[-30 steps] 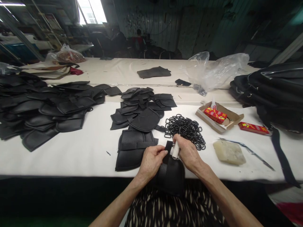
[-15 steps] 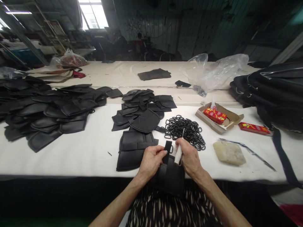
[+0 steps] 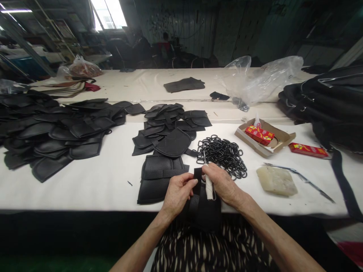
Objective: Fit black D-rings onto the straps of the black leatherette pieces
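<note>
My left hand pinches a short black strap between thumb and fingers. The strap belongs to a black leather-like flap piece that hangs over the table's front edge against my lap. Closed round a white-wrapped handle, my right hand holds an awl, its thin metal shaft pointing away from me. The fingertips of that hand touch the strap's upper end. Just beyond lies a heap of black metal D-rings. Beside my left hand rests another black flap piece.
Piles of black flap pieces cover the left side. On the right are a cardboard box with a red packet, a second red packet, a yellowish block, a thin metal tool and a black bag.
My right hand and the awl have moved left, up to the strap. The D-ring that showed beside the strap is now mostly hidden by my fingers. The view has shifted slightly.
</note>
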`<state>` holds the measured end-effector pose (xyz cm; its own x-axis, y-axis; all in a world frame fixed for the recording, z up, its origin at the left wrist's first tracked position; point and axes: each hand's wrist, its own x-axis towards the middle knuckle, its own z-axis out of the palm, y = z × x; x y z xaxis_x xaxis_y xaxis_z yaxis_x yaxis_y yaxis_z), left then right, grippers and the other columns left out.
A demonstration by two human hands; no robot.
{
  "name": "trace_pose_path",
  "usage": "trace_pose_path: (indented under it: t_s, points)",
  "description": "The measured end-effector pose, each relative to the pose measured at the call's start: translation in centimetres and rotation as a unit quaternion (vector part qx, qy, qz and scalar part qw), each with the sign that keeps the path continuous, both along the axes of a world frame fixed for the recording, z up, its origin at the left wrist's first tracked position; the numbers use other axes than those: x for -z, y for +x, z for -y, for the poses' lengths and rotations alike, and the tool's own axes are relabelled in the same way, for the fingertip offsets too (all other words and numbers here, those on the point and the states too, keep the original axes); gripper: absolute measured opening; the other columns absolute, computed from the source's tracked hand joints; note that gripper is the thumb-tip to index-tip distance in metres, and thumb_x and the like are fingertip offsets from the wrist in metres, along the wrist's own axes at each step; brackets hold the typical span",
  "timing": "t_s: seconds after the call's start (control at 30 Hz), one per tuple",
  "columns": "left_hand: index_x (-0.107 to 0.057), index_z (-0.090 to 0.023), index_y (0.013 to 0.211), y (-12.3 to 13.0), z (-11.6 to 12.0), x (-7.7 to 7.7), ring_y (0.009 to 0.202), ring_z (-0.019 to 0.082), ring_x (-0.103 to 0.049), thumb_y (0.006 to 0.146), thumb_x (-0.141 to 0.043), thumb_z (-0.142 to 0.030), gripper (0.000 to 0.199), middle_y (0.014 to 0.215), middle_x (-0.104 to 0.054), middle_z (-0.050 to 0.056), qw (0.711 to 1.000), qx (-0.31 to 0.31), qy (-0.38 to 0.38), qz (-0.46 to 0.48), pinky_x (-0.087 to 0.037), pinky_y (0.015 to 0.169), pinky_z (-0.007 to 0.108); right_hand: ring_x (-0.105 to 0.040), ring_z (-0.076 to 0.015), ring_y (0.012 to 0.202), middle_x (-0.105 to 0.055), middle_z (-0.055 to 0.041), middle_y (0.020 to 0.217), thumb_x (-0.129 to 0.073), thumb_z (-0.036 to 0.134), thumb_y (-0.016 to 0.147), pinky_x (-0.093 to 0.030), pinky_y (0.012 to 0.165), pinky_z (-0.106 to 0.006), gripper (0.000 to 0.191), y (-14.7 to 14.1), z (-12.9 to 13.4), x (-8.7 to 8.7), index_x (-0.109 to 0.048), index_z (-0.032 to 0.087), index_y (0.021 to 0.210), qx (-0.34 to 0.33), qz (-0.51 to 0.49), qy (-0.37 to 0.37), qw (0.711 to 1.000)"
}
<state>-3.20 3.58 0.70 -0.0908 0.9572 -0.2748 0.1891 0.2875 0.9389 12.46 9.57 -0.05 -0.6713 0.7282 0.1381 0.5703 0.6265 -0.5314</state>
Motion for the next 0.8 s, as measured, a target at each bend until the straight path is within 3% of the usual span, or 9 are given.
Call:
trace_pose_path:
  t_s: [0.2,0.43,0.57,0.67,0.8]
  points:
    - [-0.063,-0.013,0.074,0.1,-0.4,0.4,0.039,0.009,-0.042,0.074,-0.056,-0.033,0.021,0.045,-0.049,-0.004,1.0,-0.004,-0.004,-0.017,-0.034,0.04,0.019,-0.046,-0.0131,0.071,-0.051,0.0022,0.074,-0.047,0.008,0.077,-0.033,0.063,-0.022,0.015,0.4,-0.4,-0.6,-0.052,0.021,0.079,0.035,-0.013,-0.031,0.999]
    - [-0.062,-0.013,0.074,0.0,-0.8,0.3,0.037,0.008,-0.041,0.074,-0.055,-0.032,0.021,0.043,-0.049,-0.004,0.999,0.009,-0.027,-0.015,-0.032,0.038,0.018,-0.047,-0.0111,0.052,-0.051,0.0056,0.059,-0.046,0.019,0.082,-0.034,0.049,-0.021,0.008,1.6,1.0,0.0,-0.045,0.022,0.074,0.193,-0.098,-0.052,0.975]
    - [-0.06,-0.013,0.071,0.2,-1.1,-0.1,0.032,0.008,-0.038,0.075,-0.052,-0.032,0.021,0.039,-0.049,-0.003,0.998,0.04,-0.039,-0.009,-0.026,0.034,0.018,-0.052,-0.0119,0.058,-0.056,0.0018,0.07,-0.045,0.024,0.085,-0.038,0.052,-0.022,0.005,1.5,2.3,0.2,-0.045,0.021,0.08,0.262,-0.156,-0.014,0.952]
    - [-0.059,-0.014,0.069,0.9,-1.2,-0.3,0.03,0.008,-0.038,0.075,-0.05,-0.031,0.02,0.038,-0.049,-0.003,0.997,0.067,-0.045,-0.004,-0.025,0.033,0.018,-0.049,-0.0113,0.055,-0.055,0.0029,0.066,-0.047,0.023,0.085,-0.037,0.051,-0.021,0.004,1.2,2.8,-0.1,-0.047,0.021,0.081,0.275,-0.164,0.023,0.947]
    - [-0.058,-0.015,0.065,2.0,-0.9,-0.3,0.033,0.009,-0.04,0.075,-0.05,-0.03,0.02,0.037,-0.046,-0.004,0.996,0.077,-0.039,-0.012,-0.027,0.035,0.018,-0.048,-0.0116,0.058,-0.053,0.0021,0.067,-0.046,0.017,0.085,-0.037,0.055,-0.021,0.008,1.2,3.1,-0.9,-0.051,0.021,0.08,0.23,-0.138,0.089,0.959]
